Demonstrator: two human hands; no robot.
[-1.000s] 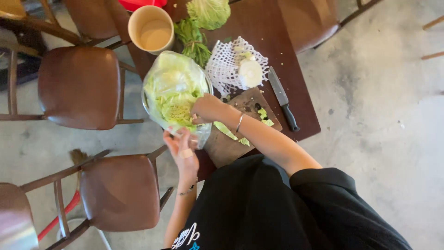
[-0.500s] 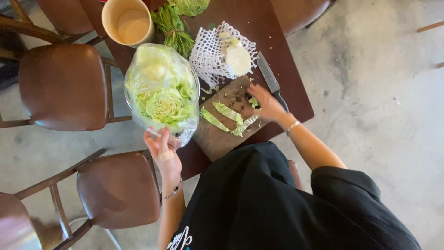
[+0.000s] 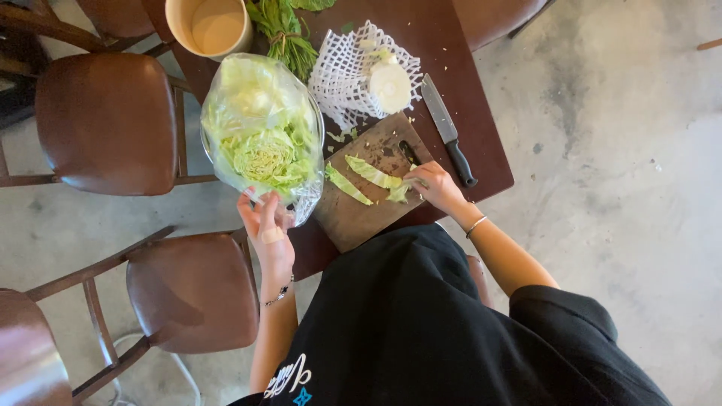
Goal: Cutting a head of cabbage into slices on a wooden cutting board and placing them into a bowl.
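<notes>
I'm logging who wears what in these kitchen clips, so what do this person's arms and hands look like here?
Both forearms are bare below short black sleeves. The left hand has a small pale plaster on one finger and a thin dark beaded bracelet at the wrist. The right hand has a slim silver bangle at the wrist. No gloves and no rings that I can make out.

Clear plastic bag [image 3: 259, 135]: upper left of centre, bulging and see-through, filled with pale green cabbage.
White foam net sleeve [image 3: 342, 75]: top centre, spread flat, open mesh.
</notes>
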